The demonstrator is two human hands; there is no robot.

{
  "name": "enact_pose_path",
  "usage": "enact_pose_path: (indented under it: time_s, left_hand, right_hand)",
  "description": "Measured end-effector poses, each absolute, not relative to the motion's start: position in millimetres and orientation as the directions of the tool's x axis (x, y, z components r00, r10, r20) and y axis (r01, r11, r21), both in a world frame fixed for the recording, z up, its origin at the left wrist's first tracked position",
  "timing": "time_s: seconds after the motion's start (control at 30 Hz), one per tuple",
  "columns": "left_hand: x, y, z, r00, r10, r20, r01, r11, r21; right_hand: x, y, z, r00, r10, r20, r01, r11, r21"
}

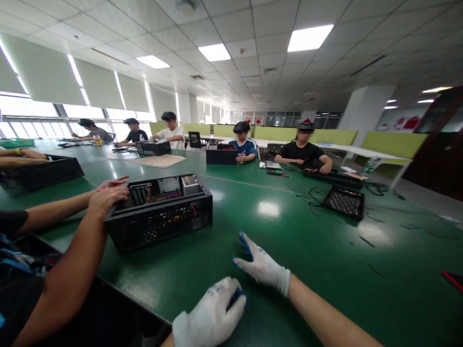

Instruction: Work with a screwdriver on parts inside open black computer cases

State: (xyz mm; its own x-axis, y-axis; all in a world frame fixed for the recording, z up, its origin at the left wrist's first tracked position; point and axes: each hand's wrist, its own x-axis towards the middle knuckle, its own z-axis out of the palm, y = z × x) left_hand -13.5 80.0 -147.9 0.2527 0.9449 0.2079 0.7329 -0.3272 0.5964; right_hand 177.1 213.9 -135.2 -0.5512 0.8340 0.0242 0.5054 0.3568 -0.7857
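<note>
My left hand [213, 311], in a white work glove with blue palm coating, is near the table's front edge. Its fingers curl in toward the thumb, and whatever may be inside them is hidden. My right hand [262, 265], gloved the same way, is over the green table [311, 284] with fingers and thumb apart and nothing between them. Ahead and to the left of both hands lies a black computer case [162, 219] with its upper side uncovered, showing a power supply and a perforated panel. A neighbouring person's bare hands [110, 193] rest at its left end.
At the right are a black perforated metal part [343, 202], loose cables [313, 195] and thin scraps [367, 241]. Other people sit along the far side with cases, including one dark case [226, 155]. A cardboard sheet [159, 160] lies farther back.
</note>
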Motion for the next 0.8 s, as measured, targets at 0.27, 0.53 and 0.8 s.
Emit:
enact_pose_path:
  time_s: [0.27, 0.53, 0.8]
  left_hand:
    - [10.0, 113.9, -153.3, 0.436, 0.839, 0.325, 0.702, -0.543, 0.460]
    - [69.3, 157.9, -134.3, 0.483, 0.864, 0.143, 0.703, -0.480, 0.524]
    - [105.6, 189.8, -150.8, 0.422, 0.889, 0.178, 0.742, -0.452, 0.495]
  right_hand:
    - [269.4, 184.6, -154.6, -0.317, 0.939, 0.131, 0.614, 0.308, -0.727]
    - [289.1, 180.5, -170.6, -0.118, 0.977, 0.176, 0.573, 0.212, -0.792]
    - [294.2, 182.4, -175.3, 0.010, 0.981, 0.196, 0.578, 0.154, -0.801]
